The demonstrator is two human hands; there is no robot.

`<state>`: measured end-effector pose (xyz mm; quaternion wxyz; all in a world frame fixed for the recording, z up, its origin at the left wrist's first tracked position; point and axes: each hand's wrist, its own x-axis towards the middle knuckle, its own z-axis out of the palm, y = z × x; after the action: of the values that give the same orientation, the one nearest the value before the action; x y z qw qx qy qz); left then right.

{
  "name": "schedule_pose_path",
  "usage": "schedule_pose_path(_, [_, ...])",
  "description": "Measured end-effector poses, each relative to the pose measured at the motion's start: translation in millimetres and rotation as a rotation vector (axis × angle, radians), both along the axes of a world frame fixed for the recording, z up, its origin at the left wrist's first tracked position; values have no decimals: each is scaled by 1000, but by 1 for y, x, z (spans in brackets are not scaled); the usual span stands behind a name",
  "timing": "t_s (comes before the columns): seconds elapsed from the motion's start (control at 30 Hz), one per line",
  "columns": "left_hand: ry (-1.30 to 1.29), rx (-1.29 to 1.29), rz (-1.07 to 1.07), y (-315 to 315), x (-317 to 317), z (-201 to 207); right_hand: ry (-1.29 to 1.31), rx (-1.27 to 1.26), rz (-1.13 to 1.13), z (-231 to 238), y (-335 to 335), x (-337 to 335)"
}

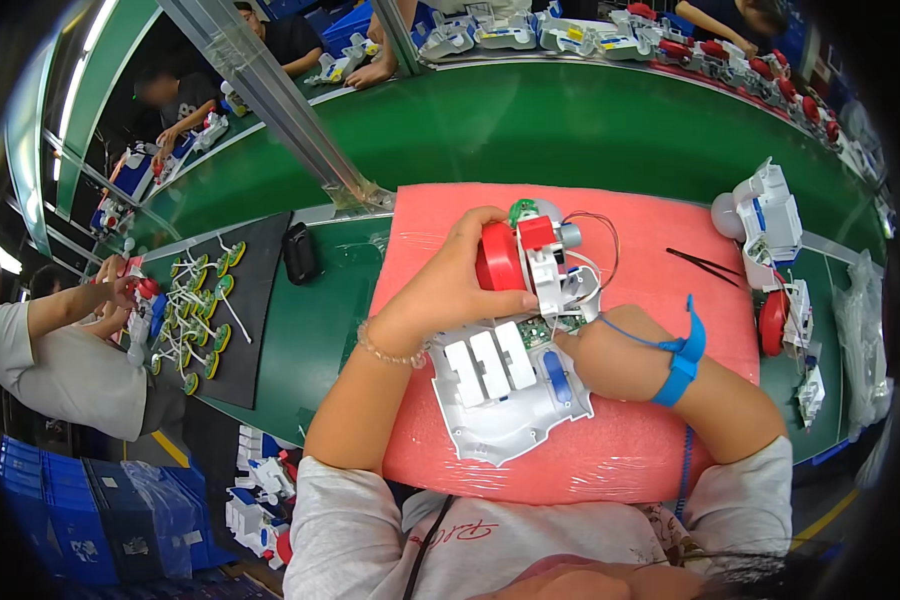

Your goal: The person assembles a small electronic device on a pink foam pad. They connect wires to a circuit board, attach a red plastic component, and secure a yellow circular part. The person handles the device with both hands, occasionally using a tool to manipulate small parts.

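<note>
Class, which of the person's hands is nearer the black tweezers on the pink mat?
Right. The right hand is left of the black tweezers and nearer the body, not touching them; the left hand is farther left, gripping the red round part.

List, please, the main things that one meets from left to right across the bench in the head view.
Round boards, black case, held red part, right hand, tweezers, clear bag.

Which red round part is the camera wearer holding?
The red round part over the pink mat, gripped by the left hand; the others are off that mat.
</note>
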<state>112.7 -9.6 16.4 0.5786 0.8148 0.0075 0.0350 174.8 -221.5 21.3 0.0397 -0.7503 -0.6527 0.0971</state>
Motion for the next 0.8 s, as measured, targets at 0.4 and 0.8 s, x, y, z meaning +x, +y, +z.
schedule_pose_path(0.4, [170, -187, -12, 9, -3, 6, 909, 235, -442, -20, -35, 77])
schedule_pose_path(0.8, [-121, 248, 670, 110, -128, 3, 883, 309, -428, -28, -27, 70])
